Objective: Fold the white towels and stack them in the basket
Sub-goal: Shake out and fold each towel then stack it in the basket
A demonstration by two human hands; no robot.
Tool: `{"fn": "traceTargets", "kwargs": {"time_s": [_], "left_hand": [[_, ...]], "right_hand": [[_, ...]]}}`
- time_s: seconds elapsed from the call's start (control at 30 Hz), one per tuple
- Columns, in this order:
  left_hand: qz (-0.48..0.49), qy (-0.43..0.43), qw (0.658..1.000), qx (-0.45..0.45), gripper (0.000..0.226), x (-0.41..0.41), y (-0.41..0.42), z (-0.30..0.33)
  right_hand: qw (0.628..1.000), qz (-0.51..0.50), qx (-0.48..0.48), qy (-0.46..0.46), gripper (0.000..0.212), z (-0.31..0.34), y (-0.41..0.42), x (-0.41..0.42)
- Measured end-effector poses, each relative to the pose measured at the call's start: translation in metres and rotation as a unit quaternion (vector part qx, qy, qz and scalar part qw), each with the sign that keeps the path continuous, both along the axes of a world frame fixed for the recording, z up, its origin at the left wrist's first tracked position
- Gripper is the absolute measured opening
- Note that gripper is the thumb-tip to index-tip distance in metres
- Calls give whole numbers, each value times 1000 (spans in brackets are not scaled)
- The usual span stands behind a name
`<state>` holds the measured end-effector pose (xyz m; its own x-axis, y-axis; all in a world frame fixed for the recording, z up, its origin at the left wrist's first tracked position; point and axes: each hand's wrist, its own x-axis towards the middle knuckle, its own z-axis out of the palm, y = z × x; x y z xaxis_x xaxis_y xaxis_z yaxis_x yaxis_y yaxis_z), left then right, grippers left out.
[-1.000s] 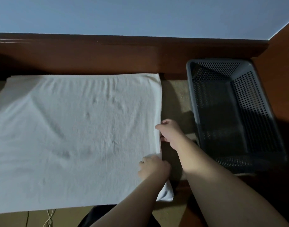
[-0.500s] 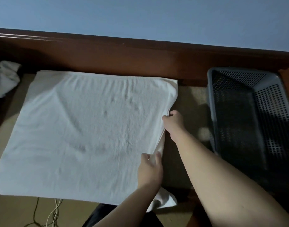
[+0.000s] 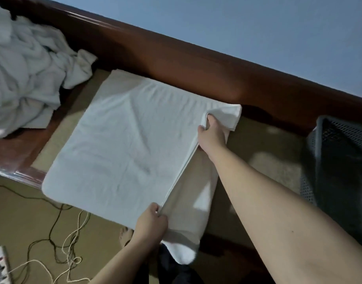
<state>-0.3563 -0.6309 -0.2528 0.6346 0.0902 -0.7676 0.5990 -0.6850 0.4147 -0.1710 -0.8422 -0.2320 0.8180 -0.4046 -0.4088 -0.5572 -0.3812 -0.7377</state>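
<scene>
White towel (image 3: 122,148) lies flat — we see both hands, left (image 3: 150,225) and right (image 3: 212,135), pinching its right edge.

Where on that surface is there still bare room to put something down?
A bare tan patch lies between the flat towel and the basket, right of the right hand. A narrow strip shows between the flat towel and the crumpled towel pile. The left end is crowded by that pile; the left hand grips the towel's near edge.

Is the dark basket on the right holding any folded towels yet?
Cannot tell fully: only part of the basket shows, and that part looks empty. The towel is on the surface, gripped by the left hand and right hand.
</scene>
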Motion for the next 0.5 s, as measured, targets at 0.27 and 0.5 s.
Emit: {"fn": "traceTargets", "kwargs": {"time_s": [0.27, 0.5], "left_hand": [[138, -155, 978, 33, 16, 40, 114, 23], [187, -66, 980, 23, 16, 31, 173, -20]], "right_hand": [[992, 114, -30, -38, 56, 0, 118, 80], [943, 282, -138, 107, 51, -46, 175, 98]]}}
